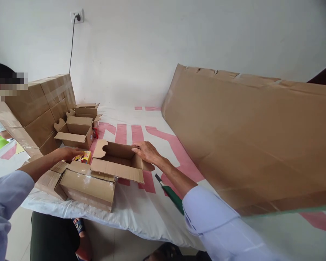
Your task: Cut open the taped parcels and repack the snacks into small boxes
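Observation:
An open cardboard box (116,170) with its flaps spread stands near the middle of the cloth-covered table. My right hand (146,150) grips the box at its right back edge, fingers over the rim. To the left of that box, my left hand (70,154) is closed on the left end of a small yellow packet (83,157) with a printed picture. The packet is just above the closed cardboard boxes at the front. No contents can be made out inside the open box.
Closed boxes (88,186) lie at the front edge. Open boxes (77,132) line a stacked box wall (35,108) at left. A large cardboard sheet (247,145) stands at right. A green object (172,198) lies near my right forearm. Another person (2,78) is at far left.

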`<state>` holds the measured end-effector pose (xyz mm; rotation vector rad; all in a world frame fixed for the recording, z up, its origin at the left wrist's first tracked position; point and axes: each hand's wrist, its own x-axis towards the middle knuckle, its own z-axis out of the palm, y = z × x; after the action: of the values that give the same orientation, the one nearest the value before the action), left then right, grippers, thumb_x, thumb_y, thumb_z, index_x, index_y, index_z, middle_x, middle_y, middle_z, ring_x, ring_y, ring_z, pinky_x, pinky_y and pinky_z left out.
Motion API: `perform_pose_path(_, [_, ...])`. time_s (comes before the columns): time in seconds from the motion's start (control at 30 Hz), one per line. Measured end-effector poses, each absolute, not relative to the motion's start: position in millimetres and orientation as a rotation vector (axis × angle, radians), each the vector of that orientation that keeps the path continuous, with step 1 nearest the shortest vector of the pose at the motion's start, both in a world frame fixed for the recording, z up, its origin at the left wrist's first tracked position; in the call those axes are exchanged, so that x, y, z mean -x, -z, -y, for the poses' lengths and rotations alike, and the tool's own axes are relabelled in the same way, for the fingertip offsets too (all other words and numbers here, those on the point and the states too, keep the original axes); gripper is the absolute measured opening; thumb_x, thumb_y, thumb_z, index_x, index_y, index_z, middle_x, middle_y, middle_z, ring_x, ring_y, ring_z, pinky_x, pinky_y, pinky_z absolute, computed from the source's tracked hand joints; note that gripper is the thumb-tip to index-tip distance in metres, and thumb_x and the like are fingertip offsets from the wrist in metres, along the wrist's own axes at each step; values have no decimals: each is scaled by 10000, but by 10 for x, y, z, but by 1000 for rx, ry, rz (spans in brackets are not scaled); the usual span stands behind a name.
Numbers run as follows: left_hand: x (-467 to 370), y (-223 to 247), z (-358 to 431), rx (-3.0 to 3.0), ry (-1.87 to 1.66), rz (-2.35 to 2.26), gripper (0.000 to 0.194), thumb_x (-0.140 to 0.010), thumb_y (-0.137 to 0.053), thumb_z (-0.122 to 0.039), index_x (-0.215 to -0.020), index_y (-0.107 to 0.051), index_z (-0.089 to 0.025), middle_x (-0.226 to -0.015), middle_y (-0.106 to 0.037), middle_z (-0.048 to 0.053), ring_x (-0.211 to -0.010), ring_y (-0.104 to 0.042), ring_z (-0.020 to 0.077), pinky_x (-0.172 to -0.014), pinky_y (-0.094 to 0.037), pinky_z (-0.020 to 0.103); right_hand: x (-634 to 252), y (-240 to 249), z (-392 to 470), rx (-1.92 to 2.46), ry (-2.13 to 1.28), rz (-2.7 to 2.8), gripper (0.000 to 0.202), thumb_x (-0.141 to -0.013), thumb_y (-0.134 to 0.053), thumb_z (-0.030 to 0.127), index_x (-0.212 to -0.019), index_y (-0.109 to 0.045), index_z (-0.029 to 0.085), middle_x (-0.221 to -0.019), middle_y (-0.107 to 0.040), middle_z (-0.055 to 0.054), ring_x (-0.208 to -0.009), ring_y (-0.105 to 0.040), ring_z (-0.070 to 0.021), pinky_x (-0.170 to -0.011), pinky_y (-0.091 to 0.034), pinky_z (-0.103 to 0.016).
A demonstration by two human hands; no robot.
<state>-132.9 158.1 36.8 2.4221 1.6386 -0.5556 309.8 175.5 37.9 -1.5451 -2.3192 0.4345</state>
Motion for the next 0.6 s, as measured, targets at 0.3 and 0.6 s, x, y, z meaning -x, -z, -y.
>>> perform_pose_path(0.3, [1391, -455, -1870, -2439, 625, -1623, 843, -793, -804, -330, -1601, -569, -283, -1545, -696, 128, -1342, -688, 341, -1094, -548, 386, -2762, -317, -1920, 1291, -465, 2475, 229, -1026, -566, 255, -908, -760, 223, -972, -804, -66, -878, -669, -216, -765, -391, -296])
perform_pose_path(0.6, [1921, -678, -2136, -2374, 306, -1917, 523, -935, -618, -412, -1371, -730, -145, -1374, -751, 209, -1310, -698, 392, -1114, -540, 461, -2037, -437, -2164, 1233, -438, 2626, 194, -1028, -602, 235, -1021, -793, 204, -1073, -818, -83, -991, -700, -225, -808, -404, -291])
